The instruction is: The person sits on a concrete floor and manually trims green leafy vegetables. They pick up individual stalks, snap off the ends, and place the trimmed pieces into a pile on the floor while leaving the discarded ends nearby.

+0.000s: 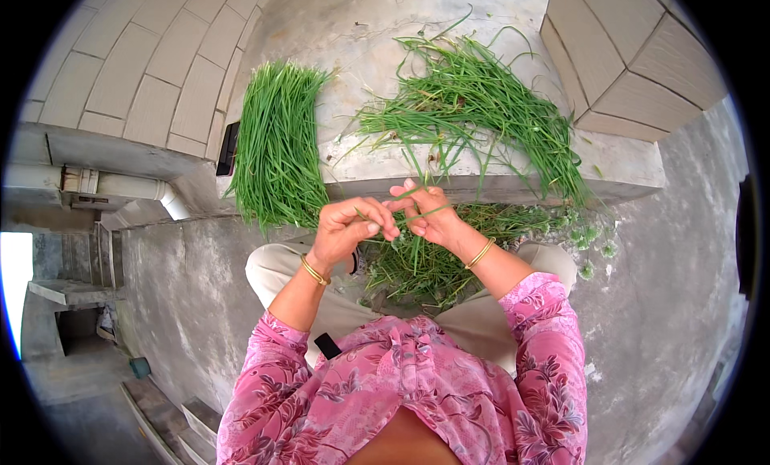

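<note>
My left hand point(355, 224) pinches the end of thin green garlic chive leaves between thumb and fingertips. Close beside it, my right hand point(434, 215) has the same few leaves point(434, 211) running across and between its fingers. Both hands are in front of the edge of a concrete ledge point(505, 191). On the ledge to the left lies a neat, thick stack of garlic chives point(277, 140), cut ends at the far side. A loose, tangled heap of garlic chives point(481, 98) spreads over the ledge to the right.
Below my hands, between my knees, a pile of discarded stalks point(421, 272) with pale flower heads point(586, 236) covers the ground. A dark phone-like object point(227, 149) lies beside the neat stack. Tiled pillars point(625, 62) flank the ledge; a white drainpipe point(171, 200) is at left.
</note>
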Demonstrator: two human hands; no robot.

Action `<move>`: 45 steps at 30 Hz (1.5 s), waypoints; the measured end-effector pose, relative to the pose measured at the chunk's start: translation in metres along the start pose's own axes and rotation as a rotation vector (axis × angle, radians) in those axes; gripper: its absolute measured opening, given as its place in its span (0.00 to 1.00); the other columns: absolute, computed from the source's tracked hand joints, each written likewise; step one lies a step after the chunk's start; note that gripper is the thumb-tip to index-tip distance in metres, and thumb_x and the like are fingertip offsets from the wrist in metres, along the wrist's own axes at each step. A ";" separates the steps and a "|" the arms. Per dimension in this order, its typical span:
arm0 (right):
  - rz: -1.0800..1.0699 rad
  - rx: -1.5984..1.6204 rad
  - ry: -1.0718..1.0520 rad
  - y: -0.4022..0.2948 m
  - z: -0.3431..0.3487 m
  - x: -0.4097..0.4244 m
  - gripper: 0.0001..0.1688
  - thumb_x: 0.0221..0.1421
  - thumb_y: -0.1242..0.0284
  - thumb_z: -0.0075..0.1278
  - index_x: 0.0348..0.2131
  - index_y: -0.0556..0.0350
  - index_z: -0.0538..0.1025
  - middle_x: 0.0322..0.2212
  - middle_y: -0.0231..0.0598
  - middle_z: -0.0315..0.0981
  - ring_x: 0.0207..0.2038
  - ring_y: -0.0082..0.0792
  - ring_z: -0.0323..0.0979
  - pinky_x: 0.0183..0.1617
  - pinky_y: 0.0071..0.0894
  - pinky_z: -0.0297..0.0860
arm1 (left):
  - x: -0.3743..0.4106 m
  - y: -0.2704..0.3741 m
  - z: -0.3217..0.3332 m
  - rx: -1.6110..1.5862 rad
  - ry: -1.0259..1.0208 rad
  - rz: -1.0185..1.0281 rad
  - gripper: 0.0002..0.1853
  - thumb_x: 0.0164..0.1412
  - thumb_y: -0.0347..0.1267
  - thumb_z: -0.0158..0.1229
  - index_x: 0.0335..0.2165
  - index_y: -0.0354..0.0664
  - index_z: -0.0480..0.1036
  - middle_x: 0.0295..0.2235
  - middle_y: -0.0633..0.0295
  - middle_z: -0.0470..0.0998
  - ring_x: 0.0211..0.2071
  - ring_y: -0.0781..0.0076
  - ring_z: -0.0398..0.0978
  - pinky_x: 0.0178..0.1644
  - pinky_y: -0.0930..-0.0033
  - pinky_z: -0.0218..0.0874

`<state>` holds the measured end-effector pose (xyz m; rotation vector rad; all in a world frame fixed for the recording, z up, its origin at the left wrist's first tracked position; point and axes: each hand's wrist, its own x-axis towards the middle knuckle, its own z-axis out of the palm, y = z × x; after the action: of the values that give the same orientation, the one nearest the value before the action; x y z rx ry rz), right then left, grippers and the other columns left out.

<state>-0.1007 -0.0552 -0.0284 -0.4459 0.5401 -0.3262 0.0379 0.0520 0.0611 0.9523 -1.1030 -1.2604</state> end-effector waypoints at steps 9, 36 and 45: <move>-0.152 0.189 0.089 -0.012 -0.017 0.003 0.17 0.56 0.71 0.39 0.41 0.67 0.64 0.29 0.56 0.71 0.07 0.20 0.50 0.08 0.20 0.51 | -0.062 -0.031 0.009 0.025 -0.104 -0.223 0.04 0.53 0.17 0.48 0.28 0.31 0.68 0.30 0.51 0.72 0.32 0.66 0.73 0.37 0.66 0.66; -0.662 -0.153 0.637 -0.096 -0.078 -0.040 0.12 0.58 0.68 0.42 0.36 0.60 0.70 0.16 0.28 0.63 0.11 0.19 0.55 0.12 0.20 0.54 | -0.076 0.015 -0.060 -0.278 0.389 0.110 0.05 0.54 0.24 0.52 0.31 0.33 0.67 0.25 0.56 0.67 0.18 0.71 0.67 0.16 0.74 0.63; -0.435 -0.124 0.437 -0.076 -0.044 -0.051 0.10 0.57 0.70 0.44 0.35 0.60 0.71 0.16 0.26 0.62 0.11 0.17 0.53 0.11 0.19 0.54 | -0.040 0.003 -0.076 -0.491 0.606 0.264 0.07 0.61 0.29 0.44 0.37 0.38 0.67 0.26 0.62 0.67 0.18 0.78 0.60 0.18 0.79 0.53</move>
<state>-0.1800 -0.1133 -0.0039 -0.6175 0.8923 -0.8227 0.1130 0.0894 0.0430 0.7079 -0.3963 -0.8745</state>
